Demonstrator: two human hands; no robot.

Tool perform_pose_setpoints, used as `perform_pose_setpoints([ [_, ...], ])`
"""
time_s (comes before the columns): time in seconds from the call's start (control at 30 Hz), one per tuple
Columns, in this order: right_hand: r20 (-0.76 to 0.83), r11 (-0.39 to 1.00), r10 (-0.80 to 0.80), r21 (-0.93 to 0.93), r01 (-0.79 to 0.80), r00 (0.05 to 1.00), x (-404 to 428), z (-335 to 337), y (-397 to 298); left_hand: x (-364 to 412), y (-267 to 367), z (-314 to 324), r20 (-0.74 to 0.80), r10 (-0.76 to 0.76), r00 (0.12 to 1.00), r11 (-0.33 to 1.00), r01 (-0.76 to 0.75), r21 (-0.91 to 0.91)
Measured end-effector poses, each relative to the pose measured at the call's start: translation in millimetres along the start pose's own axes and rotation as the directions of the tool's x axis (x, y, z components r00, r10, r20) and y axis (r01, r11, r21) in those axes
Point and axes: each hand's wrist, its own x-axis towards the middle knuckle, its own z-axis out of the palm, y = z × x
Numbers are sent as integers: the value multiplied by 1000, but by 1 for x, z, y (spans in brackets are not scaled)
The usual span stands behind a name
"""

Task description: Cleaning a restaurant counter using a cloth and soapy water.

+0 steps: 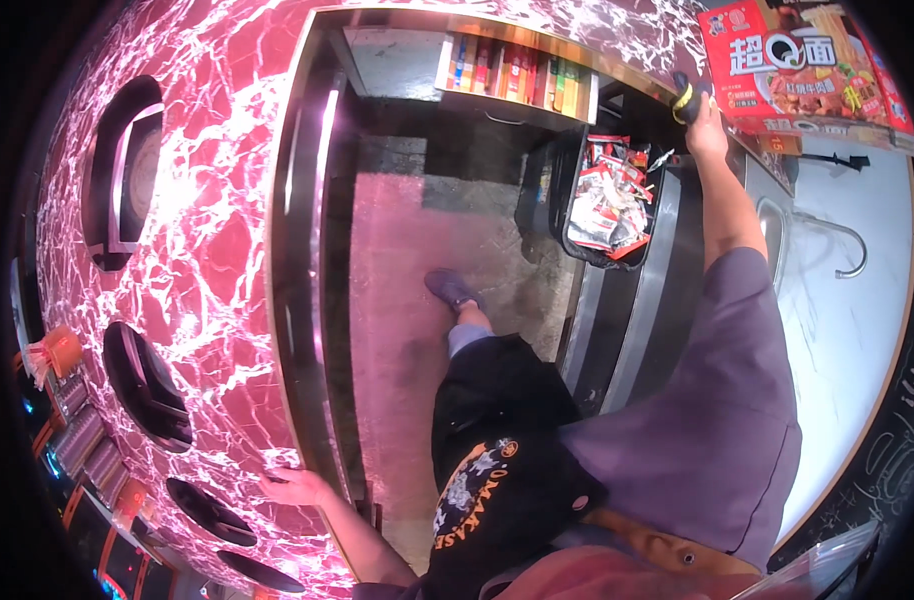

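My right hand [706, 133] is shut around a black-and-yellow object [683, 101], which looks like a tool handle; its working end is not clear. It is at the far right counter edge, just left of a red instant-noodle carton [817, 79] printed with a bowl of noodles. My left hand [299, 487] is at the near inner edge of the red marble-patterned counter [224, 300]. Its fingers reach over the counter top and are slightly apart, with nothing plainly held. Below the right forearm, a black bin [558, 225] is heaped with torn wrappers [611, 199].
Several oval cutouts [148, 386] pierce the left counter. Ahead is a shelf box of colourful packets [513, 71]. At right are a steel sink [772, 232], a curved faucet [854, 255] and a white marbled surface [839, 360]. An orange cup [63, 351] stands at far left.
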Motion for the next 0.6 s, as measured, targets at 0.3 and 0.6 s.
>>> perform_pose_setpoints([
  [0.3, 237, 376, 171, 882, -285, 956, 6, -24, -102, 1, 18, 5, 181, -9, 984, 1000, 7, 13],
  [0.6, 418, -355, -734, 434, -828, 535, -151, -68, -487, -4, 25, -35, 267, 202, 942, 969, -154, -191],
])
